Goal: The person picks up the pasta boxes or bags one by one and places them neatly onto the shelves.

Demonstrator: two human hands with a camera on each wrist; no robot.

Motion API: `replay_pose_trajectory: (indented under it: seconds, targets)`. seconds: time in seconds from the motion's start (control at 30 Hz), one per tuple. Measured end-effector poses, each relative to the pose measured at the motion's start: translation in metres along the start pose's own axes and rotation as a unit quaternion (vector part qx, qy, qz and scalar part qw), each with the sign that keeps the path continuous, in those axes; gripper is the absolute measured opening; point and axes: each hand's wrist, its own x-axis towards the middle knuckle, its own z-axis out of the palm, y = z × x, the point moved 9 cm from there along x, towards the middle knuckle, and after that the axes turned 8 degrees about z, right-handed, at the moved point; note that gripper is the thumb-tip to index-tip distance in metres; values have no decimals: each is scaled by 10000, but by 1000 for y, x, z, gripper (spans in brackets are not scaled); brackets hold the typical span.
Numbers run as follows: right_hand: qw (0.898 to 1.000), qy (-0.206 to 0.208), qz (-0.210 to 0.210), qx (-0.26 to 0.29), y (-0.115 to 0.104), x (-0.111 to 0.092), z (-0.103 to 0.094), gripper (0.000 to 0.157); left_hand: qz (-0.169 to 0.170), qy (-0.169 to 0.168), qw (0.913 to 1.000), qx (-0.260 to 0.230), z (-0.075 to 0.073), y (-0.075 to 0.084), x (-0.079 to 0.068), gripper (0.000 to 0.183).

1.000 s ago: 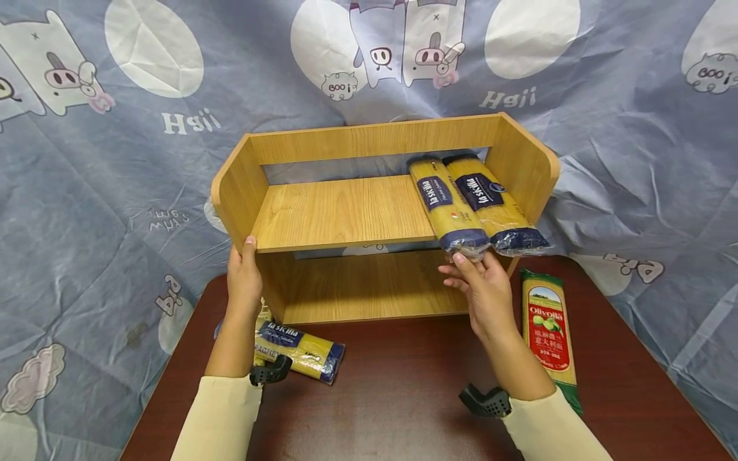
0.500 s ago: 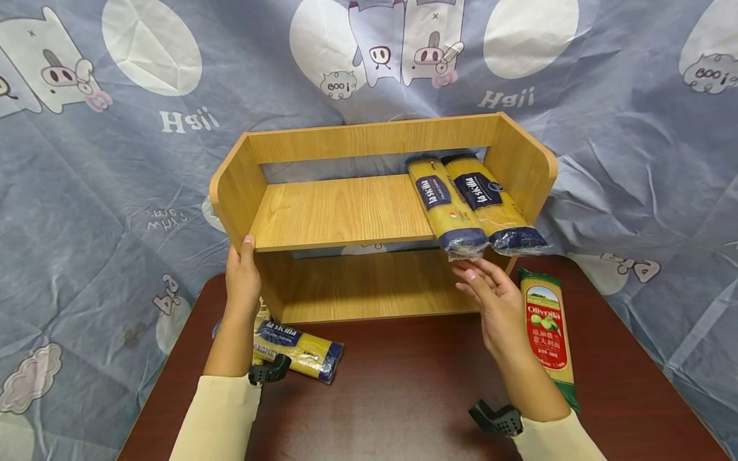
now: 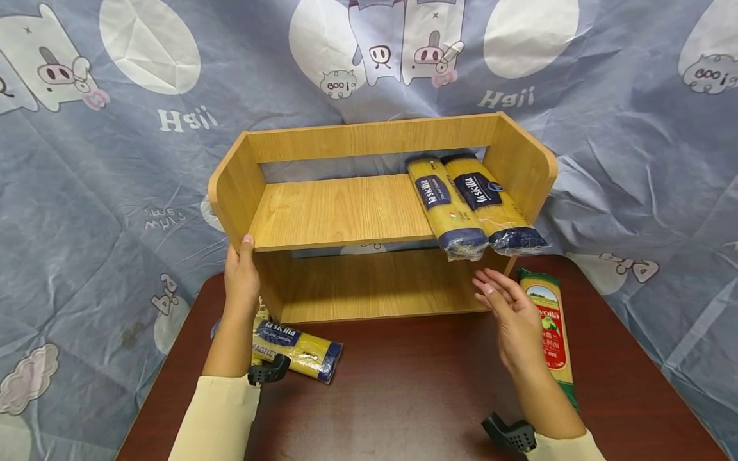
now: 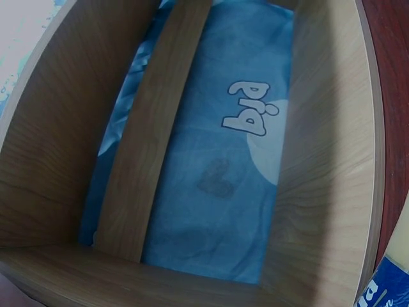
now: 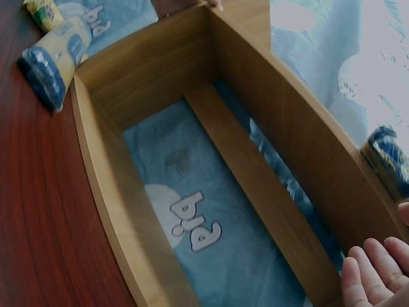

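A two-tier wooden shelf [image 3: 346,211] stands on the table. My left hand [image 3: 241,282] grips its left side panel, thumb at the front edge and the other fingers hidden behind. Two yellow packs of spaghetti with dark blue labels lie side by side on the upper board, at the right: the left pack [image 3: 442,205] and the right pack [image 3: 490,202]. Both stick out past the front edge. Below them, my right hand [image 3: 516,320] hovers in front of the lower tier, holding nothing, fingers loosely bent. In the right wrist view its fingertips [image 5: 377,268] are beside the shelf.
Another yellow spaghetti pack [image 3: 302,349] lies on the dark red table [image 3: 392,397] at left, over a further pack partly hidden by my left arm. An Olivoilà pasta pack [image 3: 553,326] lies at right, partly behind my right hand. A printed cloth [image 3: 403,77] hangs behind.
My right hand has come away from the front end of the left spaghetti pack, moving down and to the right. My left hand keeps its grip on the shelf; the packs look unmoved.
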Motion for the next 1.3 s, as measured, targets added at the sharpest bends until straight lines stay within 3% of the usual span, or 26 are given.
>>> replay_pose_trajectory:
  seconds: [0.43,0.73,0.9,1.03,1.1,1.3]
  targets:
    - [9953,694,132,-661,15,-2,-43,43,197,-20,9997,-152,-1,2,2,51]
    - [9930,984,242,-603,24,-4,-74,40,-47,-22,10000,-53,-2,-2,1,52]
    - [9842,1519,499,-756,31,-9,-100,40,-5,-49,10000,-78,-1,0,0,53]
    - [9709,1959,813,-1115,39,-12,-124,42,57,-34,9999,-138,0,2,0,52]
    - [9574,2071,1019,-1734,43,-13,-135,45,54,-43,9999,-112,0,2,0,52]
    - [8874,1992,1549,-3858,48,-14,-154,60,50,-74,9999,-59,0,1,0,52]
